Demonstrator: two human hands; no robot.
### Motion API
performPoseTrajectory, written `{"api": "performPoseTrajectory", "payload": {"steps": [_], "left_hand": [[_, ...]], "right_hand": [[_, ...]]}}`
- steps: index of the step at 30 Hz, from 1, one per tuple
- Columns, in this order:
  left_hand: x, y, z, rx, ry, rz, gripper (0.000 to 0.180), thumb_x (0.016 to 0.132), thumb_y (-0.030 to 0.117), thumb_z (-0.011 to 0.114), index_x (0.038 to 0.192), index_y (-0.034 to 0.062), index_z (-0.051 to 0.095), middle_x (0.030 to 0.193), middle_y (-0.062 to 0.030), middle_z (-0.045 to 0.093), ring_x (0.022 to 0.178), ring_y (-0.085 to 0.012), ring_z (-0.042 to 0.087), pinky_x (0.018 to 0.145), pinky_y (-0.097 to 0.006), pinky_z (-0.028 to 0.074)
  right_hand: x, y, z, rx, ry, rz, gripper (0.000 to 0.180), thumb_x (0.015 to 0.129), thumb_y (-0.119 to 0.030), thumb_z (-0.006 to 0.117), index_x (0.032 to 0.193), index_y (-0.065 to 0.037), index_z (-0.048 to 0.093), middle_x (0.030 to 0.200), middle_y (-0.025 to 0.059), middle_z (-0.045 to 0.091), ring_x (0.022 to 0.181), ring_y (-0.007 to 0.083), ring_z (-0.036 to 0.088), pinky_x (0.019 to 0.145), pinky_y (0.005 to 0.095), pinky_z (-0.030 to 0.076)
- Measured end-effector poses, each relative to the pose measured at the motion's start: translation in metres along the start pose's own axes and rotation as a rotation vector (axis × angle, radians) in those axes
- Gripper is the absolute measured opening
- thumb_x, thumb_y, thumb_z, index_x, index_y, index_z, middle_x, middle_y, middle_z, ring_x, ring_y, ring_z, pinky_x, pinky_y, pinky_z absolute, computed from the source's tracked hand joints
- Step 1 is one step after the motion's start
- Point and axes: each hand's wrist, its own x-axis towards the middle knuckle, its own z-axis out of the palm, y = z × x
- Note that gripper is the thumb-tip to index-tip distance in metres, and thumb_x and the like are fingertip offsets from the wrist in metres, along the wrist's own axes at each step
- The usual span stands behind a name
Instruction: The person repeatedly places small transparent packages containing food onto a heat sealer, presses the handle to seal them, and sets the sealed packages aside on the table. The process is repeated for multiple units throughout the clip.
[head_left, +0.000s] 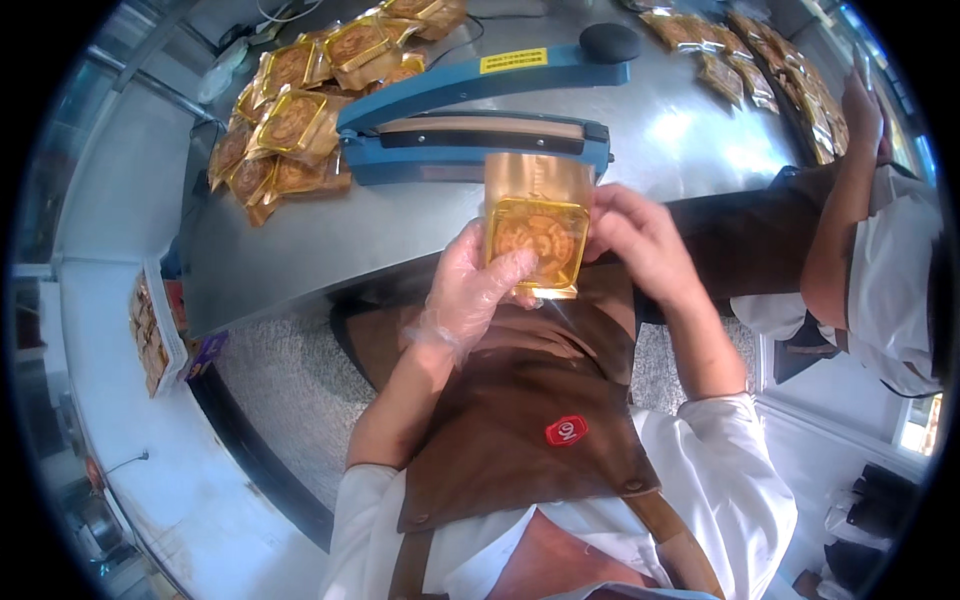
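Observation:
In a clear plastic glove, my left hand [465, 285] grips a packaged mooncake [540, 235] from its left and lower side, thumb across the front. The round brown cake sits in a golden square tray inside a gold-tinted clear bag, whose flat upper end points away from me. My bare right hand [640, 240] is at the bag's right edge, fingers curled against it and partly hidden. Just beyond the bag stands a blue hand-lever heat sealer [480, 145], its arm [480, 85] raised and its black knob [608, 43] at the right end.
Bagged mooncakes [290, 120] lie heaped left of the sealer on the metal table [260, 260]. More bagged cakes [720, 60] are at the far right. A co-worker's arm [845, 220] reaches in at right. A white tray of cakes [155, 325] is low on the left.

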Motion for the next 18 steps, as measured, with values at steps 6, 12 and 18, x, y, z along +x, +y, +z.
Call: {"api": "performPoseTrajectory", "payload": {"steps": [6,12,18], "left_hand": [[0.003,0.013,0.001,0.005,0.073,0.062,0.050,0.096,0.014,0.068,0.140,0.0008,0.047,0.122,-0.0133,0.063,0.093,-0.0191,0.071,0.066,-0.027,0.063],[0.012,0.026,-0.005,0.246,0.029,0.289,0.053,0.099,0.009,0.063,0.148,0.0071,0.046,0.133,-0.0149,0.057,0.104,-0.0202,0.068,0.068,-0.027,0.064],[0.023,0.039,0.000,0.112,0.065,0.226,0.041,0.101,0.004,0.059,0.142,0.0054,0.053,0.140,-0.0130,0.054,0.104,-0.0171,0.067,0.070,-0.025,0.063]], "right_hand": [[0.023,0.000,0.030,0.034,0.094,0.080,0.032,0.100,-0.027,0.067,0.112,0.003,0.066,0.089,0.0030,0.067,0.075,0.0079,0.060,0.064,0.0238,0.051],[0.051,-0.012,0.032,0.021,0.146,0.078,0.036,0.100,-0.033,0.066,0.095,0.002,0.065,0.077,0.0025,0.065,0.063,0.0080,0.059,0.054,0.0226,0.048],[0.048,-0.020,0.035,-0.238,0.253,-0.133,0.039,0.098,-0.024,0.070,0.121,0.006,0.059,0.085,0.0116,0.071,0.071,0.0134,0.067,0.063,0.0286,0.054]]}}
